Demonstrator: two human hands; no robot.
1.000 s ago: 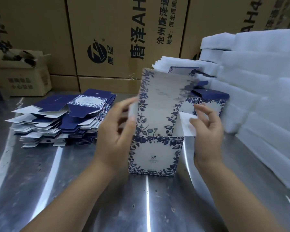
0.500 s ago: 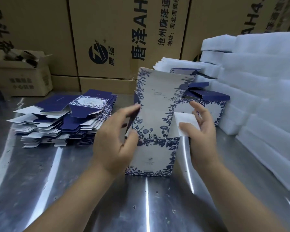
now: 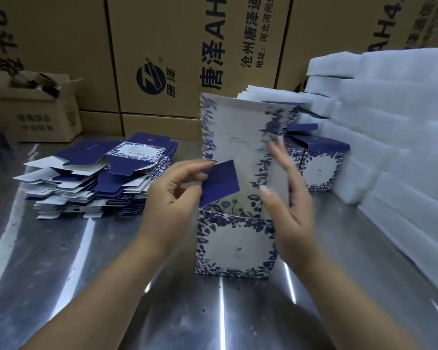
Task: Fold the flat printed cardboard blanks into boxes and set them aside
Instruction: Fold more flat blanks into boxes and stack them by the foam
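A half-formed blue-and-white floral box (image 3: 234, 246) stands upright on the metal table, its tall lid panel (image 3: 238, 137) raised at the back. My left hand (image 3: 173, 198) touches the dark blue left side flap (image 3: 220, 183) with index finger and thumb and tips it inward over the opening. My right hand (image 3: 287, 200) is blurred at the box's right side, fingers straight, pressing the white right flap. A stack of flat printed blanks (image 3: 96, 178) lies to the left. A finished box (image 3: 319, 162) stands behind on the right.
Large brown shipping cartons (image 3: 177, 51) wall off the back. A small open carton (image 3: 36, 107) sits at the back left. Stacked white foam sheets (image 3: 395, 147) fill the right side. The metal table (image 3: 111, 286) stretches out in front of the box.
The left flap has swung inward and now shows its dark blue face. My right hand has opened and moved against the right flap. The box has stayed put.
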